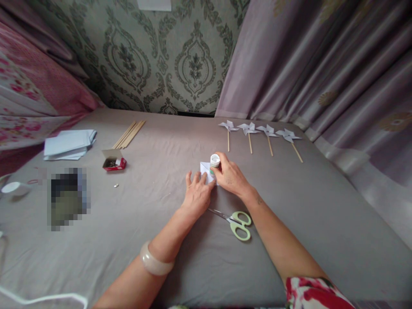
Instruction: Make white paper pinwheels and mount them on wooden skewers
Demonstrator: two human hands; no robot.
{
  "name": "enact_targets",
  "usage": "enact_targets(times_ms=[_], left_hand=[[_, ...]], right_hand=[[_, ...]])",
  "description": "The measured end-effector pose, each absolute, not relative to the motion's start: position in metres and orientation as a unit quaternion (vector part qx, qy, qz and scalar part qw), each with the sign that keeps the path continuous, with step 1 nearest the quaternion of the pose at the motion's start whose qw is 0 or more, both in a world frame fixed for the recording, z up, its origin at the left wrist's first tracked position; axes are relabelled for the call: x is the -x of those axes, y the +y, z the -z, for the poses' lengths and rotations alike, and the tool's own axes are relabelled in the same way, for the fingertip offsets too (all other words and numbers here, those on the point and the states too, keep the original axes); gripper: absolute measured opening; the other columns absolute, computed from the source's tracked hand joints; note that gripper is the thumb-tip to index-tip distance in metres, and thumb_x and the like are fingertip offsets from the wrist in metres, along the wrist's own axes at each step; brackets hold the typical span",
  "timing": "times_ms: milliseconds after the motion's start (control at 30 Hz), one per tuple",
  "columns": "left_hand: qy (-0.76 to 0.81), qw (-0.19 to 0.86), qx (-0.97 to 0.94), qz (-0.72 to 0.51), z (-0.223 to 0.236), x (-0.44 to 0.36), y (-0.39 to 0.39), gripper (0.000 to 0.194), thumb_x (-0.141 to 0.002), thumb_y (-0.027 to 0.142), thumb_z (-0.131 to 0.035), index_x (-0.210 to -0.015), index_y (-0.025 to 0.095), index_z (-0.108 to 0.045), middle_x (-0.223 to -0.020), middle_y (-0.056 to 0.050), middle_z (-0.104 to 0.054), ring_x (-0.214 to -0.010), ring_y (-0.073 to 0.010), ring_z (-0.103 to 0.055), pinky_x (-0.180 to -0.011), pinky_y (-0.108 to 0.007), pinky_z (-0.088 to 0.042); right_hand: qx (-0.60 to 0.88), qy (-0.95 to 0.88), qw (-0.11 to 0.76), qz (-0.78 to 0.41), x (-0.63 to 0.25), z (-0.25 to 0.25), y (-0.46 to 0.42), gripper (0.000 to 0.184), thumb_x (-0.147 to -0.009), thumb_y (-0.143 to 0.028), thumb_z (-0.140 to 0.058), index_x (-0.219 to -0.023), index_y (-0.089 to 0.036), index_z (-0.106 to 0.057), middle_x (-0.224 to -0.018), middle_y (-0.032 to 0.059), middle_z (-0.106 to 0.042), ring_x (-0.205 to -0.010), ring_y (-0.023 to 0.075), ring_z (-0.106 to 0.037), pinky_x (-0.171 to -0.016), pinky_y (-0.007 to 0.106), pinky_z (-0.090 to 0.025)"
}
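Observation:
A small white folded piece of paper (204, 168) lies on the grey cloth in front of me. My left hand (197, 193) rests on its near edge, fingers spread and pressing it down. In my right hand (232, 175) is a white glue stick (214, 161) with a green mark, held upright over the paper; its lower end is hidden by my fingers, so I cannot tell whether it touches. Scissors (236, 223) with pale green handles lie just below my hands, their blade tips beside my left wrist.
Several white paper pinwheels (248, 128) on sticks lie in a row at the back right. To the left are wooden sticks (129, 135), a stack of paper (69, 143), a small open red box (113, 162) of metal bits, and a white cable (48, 296).

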State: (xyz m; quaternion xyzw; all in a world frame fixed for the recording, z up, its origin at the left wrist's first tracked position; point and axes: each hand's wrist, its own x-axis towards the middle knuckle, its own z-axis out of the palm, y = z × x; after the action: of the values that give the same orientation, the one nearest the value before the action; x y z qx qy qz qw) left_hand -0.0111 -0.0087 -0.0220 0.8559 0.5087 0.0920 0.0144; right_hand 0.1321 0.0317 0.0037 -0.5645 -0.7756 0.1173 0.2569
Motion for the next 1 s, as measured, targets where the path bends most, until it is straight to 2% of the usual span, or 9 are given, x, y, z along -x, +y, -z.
enact_targets(times_ms=[200,633,733,833,900,1000], left_hand=[[0.511,0.022,-0.854,-0.097,0.025,0.012,-0.008,0.04,-0.087,0.015,-0.04,-0.118,0.03,-0.06,-0.124,-0.009,-0.055,-0.12,-0.0295,-0.043,-0.105,-0.059,-0.019],[0.507,0.016,-0.856,-0.1,0.026,0.012,-0.007,0.039,-0.087,0.015,-0.041,-0.116,0.03,-0.061,-0.124,-0.009,-0.056,-0.12,-0.0292,-0.042,-0.106,-0.058,-0.019],[0.505,0.018,-0.856,-0.107,0.026,0.014,-0.007,0.039,-0.087,0.016,-0.041,-0.117,0.031,-0.061,-0.123,-0.009,-0.056,-0.12,-0.0295,-0.043,-0.106,-0.059,-0.018],[0.502,0.031,-0.855,-0.124,0.028,0.015,-0.006,0.037,-0.089,0.018,-0.041,-0.114,0.032,-0.063,-0.122,-0.008,-0.058,-0.119,-0.0292,-0.044,-0.104,-0.058,-0.02],[0.504,0.038,-0.851,-0.145,0.03,0.015,-0.005,0.033,-0.089,0.02,-0.042,-0.108,0.033,-0.066,-0.122,-0.007,-0.059,-0.119,-0.0288,-0.046,-0.103,-0.057,-0.022],[0.511,0.052,-0.835,-0.197,0.032,0.016,0.0,0.026,-0.088,0.022,-0.047,-0.097,0.03,-0.071,-0.122,-0.006,-0.062,-0.118,-0.0281,-0.049,-0.103,-0.056,-0.023]], right_hand=[[0.578,-0.761,0.27,-0.116,-0.138,-0.003,0.034,0.038,-0.083,-0.022,-0.051,-0.12,-0.017,-0.044,-0.098,0.0136,-0.068,-0.087,0.0274,-0.065,-0.073,0.035,-0.047],[0.58,-0.751,0.283,-0.137,-0.136,-0.003,0.031,0.035,-0.082,-0.019,-0.052,-0.117,-0.017,-0.047,-0.098,0.0135,-0.068,-0.088,0.0271,-0.065,-0.074,0.036,-0.048],[0.566,-0.707,0.374,-0.2,-0.142,-0.007,0.032,0.032,-0.079,-0.022,-0.058,-0.11,-0.019,-0.049,-0.09,0.0082,-0.068,-0.08,0.0227,-0.065,-0.072,0.035,-0.05],[0.523,-0.566,0.559,-0.307,-0.153,-0.021,0.037,0.03,-0.074,-0.03,-0.064,-0.099,-0.022,-0.048,-0.084,0.0014,-0.066,-0.063,0.0143,-0.061,-0.061,0.028,-0.053],[0.465,-0.466,0.652,-0.377,-0.164,-0.033,0.039,0.025,-0.072,-0.032,-0.066,-0.089,-0.022,-0.05,-0.079,-0.0018,-0.063,-0.058,0.0107,-0.06,-0.056,0.024,-0.054],[0.395,-0.352,0.711,-0.463,-0.178,-0.046,0.037,0.016,-0.072,-0.027,-0.066,-0.079,-0.02,-0.054,-0.072,-0.0033,-0.061,-0.058,0.0087,-0.061,-0.056,0.02,-0.056]])
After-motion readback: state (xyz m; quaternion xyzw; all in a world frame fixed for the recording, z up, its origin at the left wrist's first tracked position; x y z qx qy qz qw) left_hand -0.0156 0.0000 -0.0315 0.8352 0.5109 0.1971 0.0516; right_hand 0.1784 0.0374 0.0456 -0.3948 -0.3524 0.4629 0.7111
